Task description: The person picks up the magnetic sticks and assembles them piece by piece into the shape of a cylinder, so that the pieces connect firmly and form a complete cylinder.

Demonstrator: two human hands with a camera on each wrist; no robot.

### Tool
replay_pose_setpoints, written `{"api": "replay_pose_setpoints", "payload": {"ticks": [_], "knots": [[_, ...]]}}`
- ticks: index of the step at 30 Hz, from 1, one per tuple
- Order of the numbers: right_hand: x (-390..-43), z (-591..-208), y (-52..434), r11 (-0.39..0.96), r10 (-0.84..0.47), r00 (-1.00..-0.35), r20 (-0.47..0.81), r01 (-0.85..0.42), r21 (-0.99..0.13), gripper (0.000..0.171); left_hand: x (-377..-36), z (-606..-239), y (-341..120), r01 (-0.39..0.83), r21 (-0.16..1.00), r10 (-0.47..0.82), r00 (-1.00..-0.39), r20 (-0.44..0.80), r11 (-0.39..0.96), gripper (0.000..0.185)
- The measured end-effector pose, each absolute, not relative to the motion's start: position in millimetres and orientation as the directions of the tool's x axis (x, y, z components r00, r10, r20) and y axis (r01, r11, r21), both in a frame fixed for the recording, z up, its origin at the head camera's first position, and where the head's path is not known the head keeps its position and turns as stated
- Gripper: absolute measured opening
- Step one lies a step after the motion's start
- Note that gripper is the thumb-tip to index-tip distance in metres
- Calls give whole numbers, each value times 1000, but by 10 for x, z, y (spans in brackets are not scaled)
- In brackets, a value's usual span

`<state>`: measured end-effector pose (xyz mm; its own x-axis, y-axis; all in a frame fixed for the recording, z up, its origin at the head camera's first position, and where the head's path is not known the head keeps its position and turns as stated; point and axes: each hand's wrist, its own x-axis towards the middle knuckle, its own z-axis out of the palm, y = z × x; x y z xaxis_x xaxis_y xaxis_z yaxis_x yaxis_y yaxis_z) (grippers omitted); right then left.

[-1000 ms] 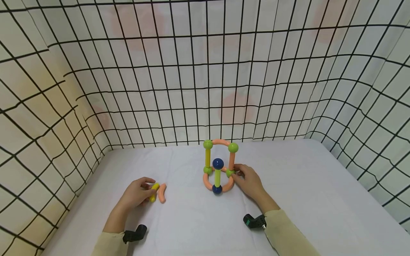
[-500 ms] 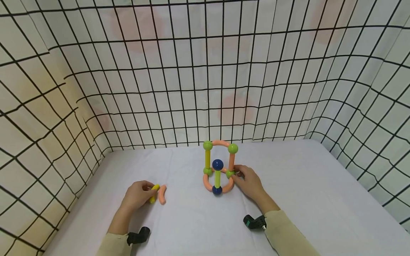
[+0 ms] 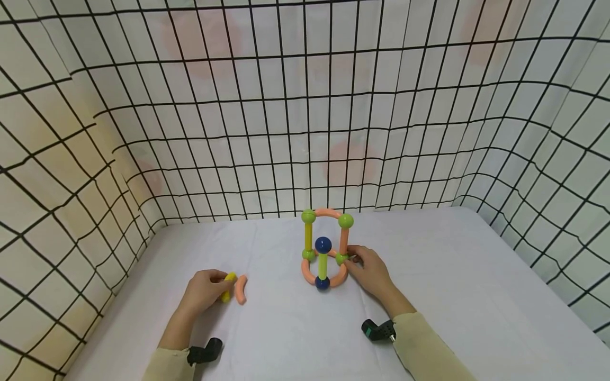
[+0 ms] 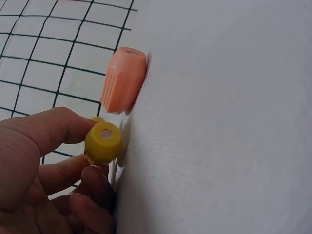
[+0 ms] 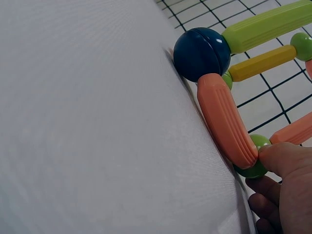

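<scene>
Right now my left hand (image 3: 205, 288) pinches a yellow stick (image 3: 229, 283) lying on the white surface (image 3: 286, 328), an orange curved piece (image 3: 241, 289) just beside it at three o'clock. My right hand (image 3: 369, 270) grips a green ball (image 3: 341, 259) of the standing frame (image 3: 325, 248) (low, on its three o'clock side).

Head view high, wide; wrist views close, table-level.

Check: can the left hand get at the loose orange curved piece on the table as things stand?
Probably yes. The orange curved piece lies on the table just beside the left hand, nothing between them. But that hand already grips a yellow stick, so its fingers are occupied.
</scene>
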<state>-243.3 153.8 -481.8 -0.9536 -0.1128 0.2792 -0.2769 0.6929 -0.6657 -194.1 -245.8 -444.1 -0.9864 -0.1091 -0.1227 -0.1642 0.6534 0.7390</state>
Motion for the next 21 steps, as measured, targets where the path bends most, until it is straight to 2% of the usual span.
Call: {"api": "replay_pose_setpoints", "payload": {"ticks": [13, 21], "knots": [[-2446, -4830, 1541, 710, -103, -958, 267, -259, -655, 37, -1980, -4367, -2440, -235, 796, -181, -970, -159, 557, 39], [-2445, -4816, 1534, 713, -101, -960, 262, -254, -654, 38, -1994, -4299, -2389, -193, 852, -186, -976, -115, 486, 38]]}}
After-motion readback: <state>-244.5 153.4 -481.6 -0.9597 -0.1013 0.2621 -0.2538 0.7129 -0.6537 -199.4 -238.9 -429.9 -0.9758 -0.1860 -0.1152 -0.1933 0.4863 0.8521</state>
